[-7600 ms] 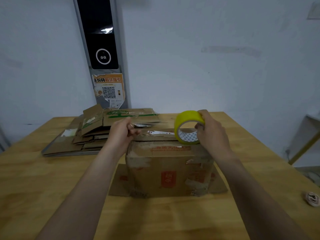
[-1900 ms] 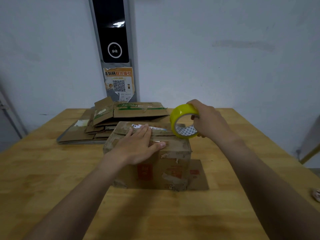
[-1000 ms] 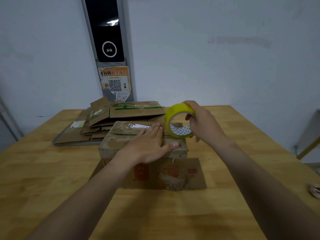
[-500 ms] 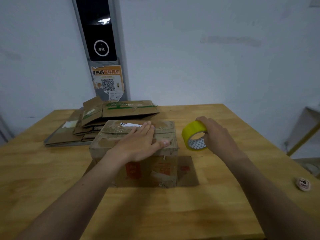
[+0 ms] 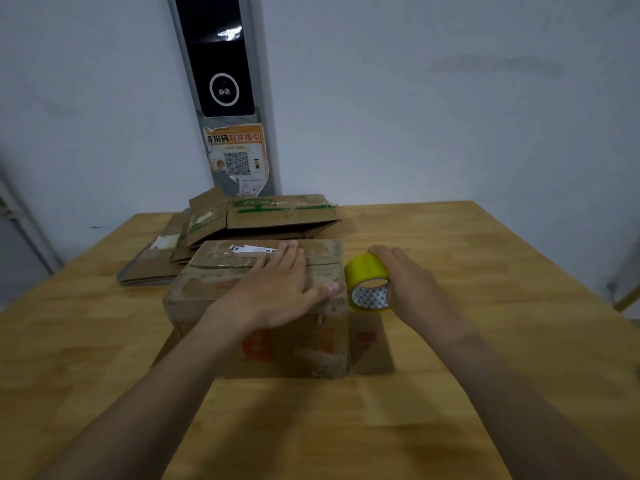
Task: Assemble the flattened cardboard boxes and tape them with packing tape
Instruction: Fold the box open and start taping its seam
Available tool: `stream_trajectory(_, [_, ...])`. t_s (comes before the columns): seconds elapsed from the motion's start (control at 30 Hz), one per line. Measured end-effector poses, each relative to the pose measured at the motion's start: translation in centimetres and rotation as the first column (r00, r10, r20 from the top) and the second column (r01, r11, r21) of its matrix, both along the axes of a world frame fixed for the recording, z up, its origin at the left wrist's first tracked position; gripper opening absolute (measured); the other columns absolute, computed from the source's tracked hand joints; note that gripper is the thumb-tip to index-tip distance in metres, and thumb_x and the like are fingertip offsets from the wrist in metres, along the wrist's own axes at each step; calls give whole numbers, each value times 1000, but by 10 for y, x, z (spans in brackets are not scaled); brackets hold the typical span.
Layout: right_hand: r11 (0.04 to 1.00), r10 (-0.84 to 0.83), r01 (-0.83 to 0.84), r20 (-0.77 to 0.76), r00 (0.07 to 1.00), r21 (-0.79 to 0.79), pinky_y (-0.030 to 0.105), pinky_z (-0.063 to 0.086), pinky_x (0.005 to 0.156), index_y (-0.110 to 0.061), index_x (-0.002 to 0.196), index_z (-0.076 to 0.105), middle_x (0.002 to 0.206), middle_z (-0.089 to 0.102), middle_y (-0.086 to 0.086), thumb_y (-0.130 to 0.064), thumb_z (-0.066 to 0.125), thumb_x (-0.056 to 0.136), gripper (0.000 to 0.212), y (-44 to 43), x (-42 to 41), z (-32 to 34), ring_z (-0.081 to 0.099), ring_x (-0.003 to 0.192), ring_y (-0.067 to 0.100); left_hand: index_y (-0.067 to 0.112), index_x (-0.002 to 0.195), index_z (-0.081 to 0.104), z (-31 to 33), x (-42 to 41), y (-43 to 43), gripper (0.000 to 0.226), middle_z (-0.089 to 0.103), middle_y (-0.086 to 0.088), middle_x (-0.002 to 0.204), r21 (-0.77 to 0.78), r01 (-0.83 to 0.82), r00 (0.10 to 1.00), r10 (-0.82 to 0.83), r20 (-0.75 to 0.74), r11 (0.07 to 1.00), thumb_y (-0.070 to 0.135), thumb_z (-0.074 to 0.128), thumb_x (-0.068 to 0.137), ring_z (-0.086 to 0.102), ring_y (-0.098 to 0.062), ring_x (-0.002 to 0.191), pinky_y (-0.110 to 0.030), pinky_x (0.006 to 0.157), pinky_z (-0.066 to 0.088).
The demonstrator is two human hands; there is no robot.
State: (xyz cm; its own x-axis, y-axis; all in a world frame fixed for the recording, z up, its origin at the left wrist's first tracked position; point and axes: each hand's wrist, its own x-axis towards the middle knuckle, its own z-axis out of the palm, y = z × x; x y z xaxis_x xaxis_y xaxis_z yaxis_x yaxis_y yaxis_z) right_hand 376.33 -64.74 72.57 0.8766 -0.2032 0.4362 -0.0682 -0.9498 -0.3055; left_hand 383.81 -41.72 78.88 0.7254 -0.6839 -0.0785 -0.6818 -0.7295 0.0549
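Nearest to us stands the cardboard box (image 5: pixel 298 344) in the middle of the bench (image 5: pixel 485 323), its top flaps folded shut, so that we cannot see whether anything is inside. At its foot a loose flap (image 5: pixel 369 344) lies flat on the wood at the box's 3 o'clock side, and the edge of another shows at its 9 o'clock side. Our left hand (image 5: pixel 273 292) lies flat on the lid, fingers straight and close together, pointing toward 1 o'clock, the thumb stretched out to the right-hand edge of the top. A white label (image 5: pixel 252 249) shows on the lid just beyond the fingertips. At 3 o'clock from the box, just beside its upper right edge, our right hand (image 5: pixel 412 285) has its fingers curled round the yellow tape roll (image 5: pixel 365 270) and holds it upright on its rim, the patterned core turned toward us. We cannot tell whether the roll touches the cardboard or rests on the flap beneath it. Farther off, at 12 to 11 o'clock from the box, a stack of flattened boxes (image 5: pixel 277 216) lies on the far part of the bench, the topmost marked in green. Beyond it rises a pale wall (image 5: pixel 450 116) with a tall grey panel holding a black screen (image 5: pixel 218 57), and below that an orange sticker (image 5: pixel 239 157) bearing a square code, torn at its edges.
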Motion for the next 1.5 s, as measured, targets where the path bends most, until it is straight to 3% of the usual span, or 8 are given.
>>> stream_trajectory(0.43, [998, -52, 52, 13, 999, -18, 38, 42, 52, -44, 139, 28, 119, 52, -1, -4, 54, 88, 70, 5, -1, -8, 60, 84, 35, 10, 164, -3, -13, 0, -24, 99, -14, -4, 171, -51, 149, 985, -143, 101, 988, 76, 23, 95, -16, -10, 156, -41, 129, -2])
stream_trajectory(0.77, [998, -13, 15, -35, 999, 64, 47, 51, 62, -34, 142, 33, 119, 58, 4, -9, 52, 98, 54, -7, -13, -27, 58, 87, 34, 11, 164, -3, -13, -4, -21, 99, -13, -3, 172, -64, 136, 984, -128, 121, 989, 77, 22, 94, -14, -10, 156, -38, 129, -2])
stream_trajectory(0.97, [928, 288, -157, -385, 877, 338, 33, 41, 102, -36, 159, 22, 155, 33, -5, -53, 74, 87, 90, -29, -13, 17, 41, 134, 15, 16, 165, 7, -15, -14, -12, 91, -2, 2, 173, -120, 194, 971, -173, 165, 974, 71, 32, 97, -5, -6, 156, -32, 128, -1])
stream_trajectory(1.03, [902, 333, -189, -344, 878, 389, 28, 37, 99, -41, 157, 29, 155, 32, -13, -75, 60, 79, 90, -27, -15, 41, 38, 134, 7, 21, 165, 10, -10, -16, -4, 86, 0, 8, 171, -164, 267, 960, -248, 128, 950, 63, 45, 99, -9, 9, 148, -15, 119, -10])
stream_trajectory(1.1, [872, 330, -241, -148, 932, 427, 29, 38, 103, -43, 150, 44, 153, 42, -16, -71, 45, 92, 65, -17, -13, 57, 43, 136, 5, 25, 165, 14, -5, -21, 2, 84, 1, 14, 169, -192, 356, 934, -345, 90, 914, 54, 56, 97, -11, 19, 139, -5, 111, -15])
stream_trajectory(1.17, [832, 368, -315, -28, 930, 457, 29, 34, 115, -41, 145, 53, 150, 49, -17, -55, 39, 104, 45, -2, -10, 64, 42, 138, 0, 26, 164, 18, -3, -28, 6, 84, 4, 16, 169, -192, 431, 902, -430, 49, 882, 48, 60, 93, -6, 11, 149, -18, 122, -9])
stream_trajectory(1.3, [849, 484, -411, -177, 857, 331, 5, 19, 110, -30, 147, 53, 160, 36, -11, -32, 35, 111, 40, 26, -10, 52, 30, 143, -4, 26, 163, 22, -5, -38, 22, 80, 7, 15, 168, -200, 435, 900, -427, 84, 878, 42, 61, 95, 2, 5, 154, -31, 128, -1])
stream_trajectory(1.5, [917, 367, -327, -163, 916, 226, 28, 23, 122, -27, 154, 44, 167, 25, -11, -34, 31, 111, 44, 42, -35, 38, 27, 151, 7, 33, 157, 38, -19, -56, 49, 70, 22, 24, 163, -367, 355, 934, -317, 162, 860, 50, 63, 94, 9, 8, 152, -47, 129, -2])
